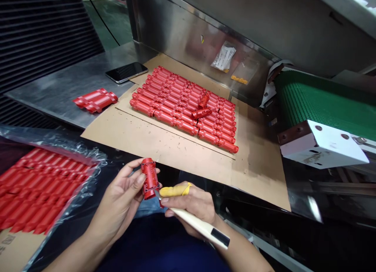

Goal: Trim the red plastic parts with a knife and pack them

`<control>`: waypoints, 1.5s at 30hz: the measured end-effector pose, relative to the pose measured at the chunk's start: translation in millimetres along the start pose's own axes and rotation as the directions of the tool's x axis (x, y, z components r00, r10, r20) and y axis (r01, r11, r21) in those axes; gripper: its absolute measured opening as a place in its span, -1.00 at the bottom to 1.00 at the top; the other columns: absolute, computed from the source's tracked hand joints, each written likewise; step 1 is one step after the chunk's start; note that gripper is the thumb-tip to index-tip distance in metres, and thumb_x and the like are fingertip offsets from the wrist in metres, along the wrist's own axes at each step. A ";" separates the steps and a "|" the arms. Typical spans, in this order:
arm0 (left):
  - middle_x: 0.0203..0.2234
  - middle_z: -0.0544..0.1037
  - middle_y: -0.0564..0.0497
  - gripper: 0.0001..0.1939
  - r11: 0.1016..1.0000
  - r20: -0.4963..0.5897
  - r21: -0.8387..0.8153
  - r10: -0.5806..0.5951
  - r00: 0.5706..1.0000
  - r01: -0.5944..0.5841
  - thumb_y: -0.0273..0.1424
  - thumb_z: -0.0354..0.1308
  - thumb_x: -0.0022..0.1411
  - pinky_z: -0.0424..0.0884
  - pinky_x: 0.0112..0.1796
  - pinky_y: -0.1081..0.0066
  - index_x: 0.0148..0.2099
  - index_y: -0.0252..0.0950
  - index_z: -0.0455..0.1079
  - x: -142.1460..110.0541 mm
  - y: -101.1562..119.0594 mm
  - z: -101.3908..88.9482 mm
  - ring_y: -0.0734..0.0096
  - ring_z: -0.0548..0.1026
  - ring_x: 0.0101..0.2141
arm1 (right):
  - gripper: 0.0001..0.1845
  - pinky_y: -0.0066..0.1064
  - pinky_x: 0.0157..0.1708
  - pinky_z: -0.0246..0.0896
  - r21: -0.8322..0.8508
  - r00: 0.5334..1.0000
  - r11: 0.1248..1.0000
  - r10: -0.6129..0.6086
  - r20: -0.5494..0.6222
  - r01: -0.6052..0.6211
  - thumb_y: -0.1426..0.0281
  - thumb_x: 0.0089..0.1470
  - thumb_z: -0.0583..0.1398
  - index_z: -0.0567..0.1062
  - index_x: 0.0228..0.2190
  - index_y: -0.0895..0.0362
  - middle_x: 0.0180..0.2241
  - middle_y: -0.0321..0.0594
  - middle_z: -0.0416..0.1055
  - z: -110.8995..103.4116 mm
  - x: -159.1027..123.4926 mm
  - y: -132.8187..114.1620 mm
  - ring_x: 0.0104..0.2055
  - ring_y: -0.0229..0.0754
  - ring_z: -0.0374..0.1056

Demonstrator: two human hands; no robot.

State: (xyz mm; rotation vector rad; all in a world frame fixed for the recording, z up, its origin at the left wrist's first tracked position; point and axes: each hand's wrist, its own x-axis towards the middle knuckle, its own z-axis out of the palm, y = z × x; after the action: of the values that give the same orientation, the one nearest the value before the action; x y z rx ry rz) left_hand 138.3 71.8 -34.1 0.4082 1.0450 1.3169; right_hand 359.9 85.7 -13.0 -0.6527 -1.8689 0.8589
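My left hand (127, 191) is closed around a red plastic part (150, 178), a short half-tube with its hollow, ribbed side facing me. In my right hand (195, 203) is a knife (199, 225) with a cream handle and a dark patch near its butt. Its short blade meets the lower end of the red part. A yellow finger cot (173, 191) covers my right index finger. Beyond both hands, rows of similar red parts (176, 103) lie side by side on cardboard, with two loose ones (202, 112) on top.
Cardboard (164, 146) covers the metal table (58, 86). A phone (127, 72) and a few red parts (95, 99) lie at the left. A plastic-lined box (96, 156) of red parts stands at lower left. At right is a green conveyor belt (326, 99) with a white bracket (326, 146).
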 end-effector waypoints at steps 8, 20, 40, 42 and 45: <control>-0.03 0.81 -0.15 -0.41 1.000 0.020 0.008 -0.001 1.000 0.000 -0.17 0.66 0.29 0.76 -0.22 0.39 0.26 -0.17 0.59 0.1 1.9 2.0 0.26 0.78 -0.28 | -0.61 -0.22 0.02 0.81 -0.002 0.998 0.998 -0.067 0.003 0.067 0.43 0.46 0.43 0.72 0.25 -0.04 0.05 -0.10 0.81 2.4 0.7 3.1 -0.02 0.00 0.80; 0.00 0.82 -0.19 -0.44 1.000 0.069 -0.007 -0.027 0.997 0.028 -0.22 0.65 0.32 0.78 -0.16 0.34 0.27 -0.19 0.60 0.6 4.9 -2.4 0.21 0.81 -0.21 | -0.74 -0.29 0.00 0.77 -0.031 1.000 0.999 -0.012 -0.006 0.012 0.42 0.50 0.40 0.72 0.16 0.07 -0.01 -0.06 0.80 -0.6 -7.2 0.2 -0.04 -0.06 0.78; -0.03 0.82 -0.17 -0.42 0.999 0.035 0.001 -0.052 0.998 0.052 -0.19 0.65 0.33 0.75 -0.19 0.41 0.29 -0.20 0.60 0.0 3.2 0.9 0.26 0.78 -0.23 | -0.75 -0.25 0.03 0.75 -0.117 0.980 0.976 -0.173 0.100 0.185 0.46 0.54 0.34 0.61 0.18 0.16 -0.09 -0.03 0.73 -3.1 2.1 4.8 -0.02 -0.05 0.72; -0.04 0.82 -0.17 -0.42 0.998 0.025 -0.005 -0.057 0.998 0.057 -0.20 0.65 0.32 0.74 -0.20 0.44 0.28 -0.21 0.61 -0.2 2.9 1.6 0.28 0.77 -0.23 | -0.69 -0.24 -0.05 0.75 -0.221 0.956 0.936 -0.238 0.174 0.274 0.48 0.53 0.35 0.57 0.22 0.17 -0.16 -0.05 0.73 -3.7 1.9 8.3 -0.13 -0.05 0.69; -0.05 0.82 -0.17 -0.43 0.997 0.025 -0.023 -0.077 0.997 0.078 -0.22 0.66 0.30 0.74 -0.19 0.43 0.27 -0.21 0.62 -0.8 3.7 2.6 0.29 0.76 -0.25 | -0.67 -0.22 -0.11 0.76 -0.328 0.959 0.901 -0.263 0.105 0.283 0.50 0.55 0.30 0.57 0.26 0.16 -0.11 0.01 0.75 -4.1 -1.0 13.7 -0.15 -0.04 0.69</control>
State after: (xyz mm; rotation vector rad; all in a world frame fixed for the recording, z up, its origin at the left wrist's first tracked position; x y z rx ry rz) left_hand 138.3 72.8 -29.5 0.3610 1.0142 1.2513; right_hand 365.0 94.5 -23.0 -0.5563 -2.1233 0.3771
